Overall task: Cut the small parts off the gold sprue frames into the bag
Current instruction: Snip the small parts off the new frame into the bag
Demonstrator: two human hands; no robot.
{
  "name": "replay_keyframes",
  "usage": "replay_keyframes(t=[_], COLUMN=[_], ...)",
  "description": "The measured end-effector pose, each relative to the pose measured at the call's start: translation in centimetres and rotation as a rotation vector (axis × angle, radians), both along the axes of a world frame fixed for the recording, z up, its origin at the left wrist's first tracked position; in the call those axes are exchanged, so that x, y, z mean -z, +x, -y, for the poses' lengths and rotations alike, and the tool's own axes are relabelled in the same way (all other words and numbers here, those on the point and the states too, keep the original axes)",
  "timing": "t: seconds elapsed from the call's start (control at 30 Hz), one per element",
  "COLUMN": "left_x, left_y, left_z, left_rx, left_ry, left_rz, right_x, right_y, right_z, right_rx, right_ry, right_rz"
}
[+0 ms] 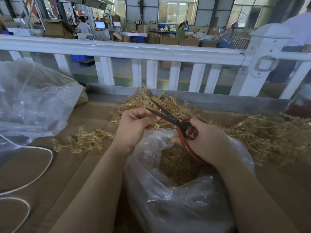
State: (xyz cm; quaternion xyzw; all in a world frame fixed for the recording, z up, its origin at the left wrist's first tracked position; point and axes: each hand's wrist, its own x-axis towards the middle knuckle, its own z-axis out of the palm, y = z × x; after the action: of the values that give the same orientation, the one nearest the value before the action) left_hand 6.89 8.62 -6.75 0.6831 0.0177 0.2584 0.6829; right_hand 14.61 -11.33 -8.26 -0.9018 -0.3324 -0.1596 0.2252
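Two hands over open clear bag (168, 195) part-filled with gold parts. Right hand (207, 142) gripping red-handled scissors (170, 117), blades apart. Left hand (134, 125) curled, pinching gold sprue piece (154, 126) beside blades. More sprue frames (262, 133) heaped on cardboard.

Sprue frames (262, 132): gold. Scissors (175, 121): black blades, red-brown handles. Bag (168, 204): clear plastic, gold parts inside. Desk (80, 167): brown cardboard. Cable (42, 172), railing (127, 49): white.
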Motion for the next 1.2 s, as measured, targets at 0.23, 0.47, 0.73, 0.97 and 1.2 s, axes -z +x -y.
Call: replay_keyframes(t=[0.23, 0.47, 0.73, 0.97, 1.2], left_x=[-0.15, -0.41, -0.50, -0.33, 0.01], left_y=[-0.10, -0.26, -0.39, -0.29, 0.00], left_z=[0.11, 0.09, -0.04, -0.11, -0.13], left_rx=[0.015, 0.025, 0.021, -0.001, 0.034], left_ry=[-0.023, -0.011, -0.016, -0.055, -0.070], left_rz=[-0.013, -0.014, -0.015, -0.014, -0.014], right_x=[0.09, 0.19, 0.23, 0.12, 0.33], right_y=[-0.08, -0.09, -0.08, -0.11, 0.04], right_z=[-0.20, 0.03, 0.01, -0.19, 0.01], right_rx=[0.047, 0.046, 0.087, 0.086, 0.077], right_ry=[0.028, 0.034, 0.039, 0.074, 0.067], right_rz=[0.083, 0.125, 0.164, 0.199, 0.242])
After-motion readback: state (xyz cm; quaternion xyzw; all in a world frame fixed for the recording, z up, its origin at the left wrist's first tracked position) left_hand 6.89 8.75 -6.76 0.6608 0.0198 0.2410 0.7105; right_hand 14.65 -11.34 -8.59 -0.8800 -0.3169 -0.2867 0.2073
